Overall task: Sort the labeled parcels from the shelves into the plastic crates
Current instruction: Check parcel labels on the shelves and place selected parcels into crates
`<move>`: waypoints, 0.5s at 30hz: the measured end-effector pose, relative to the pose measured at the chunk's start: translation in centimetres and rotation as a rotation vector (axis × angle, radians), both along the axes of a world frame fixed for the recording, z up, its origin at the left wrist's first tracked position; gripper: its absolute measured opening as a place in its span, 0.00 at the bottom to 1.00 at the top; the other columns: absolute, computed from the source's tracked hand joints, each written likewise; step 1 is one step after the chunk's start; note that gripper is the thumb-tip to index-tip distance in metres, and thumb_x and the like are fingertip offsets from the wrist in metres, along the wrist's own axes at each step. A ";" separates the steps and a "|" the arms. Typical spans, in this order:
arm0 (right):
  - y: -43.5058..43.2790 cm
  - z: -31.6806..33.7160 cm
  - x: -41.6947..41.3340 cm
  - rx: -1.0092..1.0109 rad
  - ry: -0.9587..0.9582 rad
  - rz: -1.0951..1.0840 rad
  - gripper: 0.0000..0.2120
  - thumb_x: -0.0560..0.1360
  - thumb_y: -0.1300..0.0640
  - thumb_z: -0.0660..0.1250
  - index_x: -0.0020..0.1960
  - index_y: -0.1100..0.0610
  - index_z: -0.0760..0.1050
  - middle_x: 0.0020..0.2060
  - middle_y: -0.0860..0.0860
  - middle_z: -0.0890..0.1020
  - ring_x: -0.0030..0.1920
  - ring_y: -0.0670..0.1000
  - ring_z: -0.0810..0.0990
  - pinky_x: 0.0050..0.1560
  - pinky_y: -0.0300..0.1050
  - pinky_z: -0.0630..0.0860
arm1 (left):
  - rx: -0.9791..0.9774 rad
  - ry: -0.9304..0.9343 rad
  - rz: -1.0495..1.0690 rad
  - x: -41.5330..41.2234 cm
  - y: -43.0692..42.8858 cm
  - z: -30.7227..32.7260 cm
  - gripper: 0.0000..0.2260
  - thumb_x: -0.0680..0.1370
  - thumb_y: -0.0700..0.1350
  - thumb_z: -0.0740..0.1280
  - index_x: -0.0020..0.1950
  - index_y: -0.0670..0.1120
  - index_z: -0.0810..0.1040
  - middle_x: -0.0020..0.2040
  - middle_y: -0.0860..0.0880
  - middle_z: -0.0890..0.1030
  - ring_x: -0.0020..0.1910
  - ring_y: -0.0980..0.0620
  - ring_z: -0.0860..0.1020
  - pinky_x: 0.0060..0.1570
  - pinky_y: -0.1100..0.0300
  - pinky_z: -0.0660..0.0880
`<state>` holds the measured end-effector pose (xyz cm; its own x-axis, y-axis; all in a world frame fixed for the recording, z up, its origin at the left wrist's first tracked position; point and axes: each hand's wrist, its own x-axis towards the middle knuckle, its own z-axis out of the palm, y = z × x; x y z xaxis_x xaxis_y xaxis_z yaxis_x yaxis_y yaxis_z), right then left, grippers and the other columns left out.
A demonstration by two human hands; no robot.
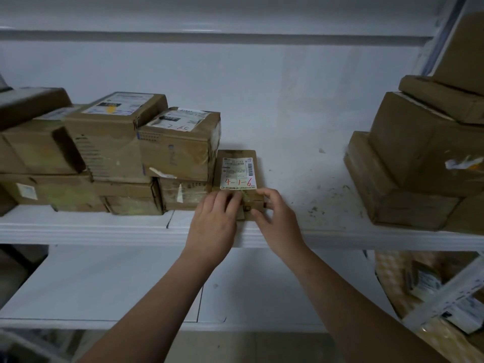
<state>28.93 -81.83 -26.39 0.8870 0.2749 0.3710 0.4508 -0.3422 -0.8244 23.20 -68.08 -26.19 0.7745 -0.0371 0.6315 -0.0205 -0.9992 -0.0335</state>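
The parcel [238,174] marked 4-1-6 lies flat at the shelf's [104,229] front edge, near the middle, just beside the left stack of boxes [178,150]. The left grip [213,221] holds its near left end with curled fingers. The right grip [277,218] pinches its near right corner. Another stack [419,166] stands well apart, toward the right edge.

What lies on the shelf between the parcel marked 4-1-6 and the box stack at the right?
Only bare shelf, with dirt specks, in the head view.
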 end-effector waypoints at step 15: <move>-7.2 5.2 -1.8 -0.013 -0.263 -0.301 0.15 0.77 0.66 0.63 0.61 0.57 0.75 0.56 0.44 0.77 0.57 0.44 0.73 0.58 0.34 0.66 | 0.066 0.019 -0.357 2.5 -4.3 6.9 0.14 0.71 0.41 0.71 0.56 0.42 0.79 0.50 0.42 0.80 0.47 0.40 0.79 0.45 0.49 0.76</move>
<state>27.18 -89.07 -21.21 0.8037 0.0230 0.5946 0.5240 -0.5010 -0.6888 25.67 -72.36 -19.27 0.7165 -0.3480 0.6046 -0.3693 -0.9245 -0.0944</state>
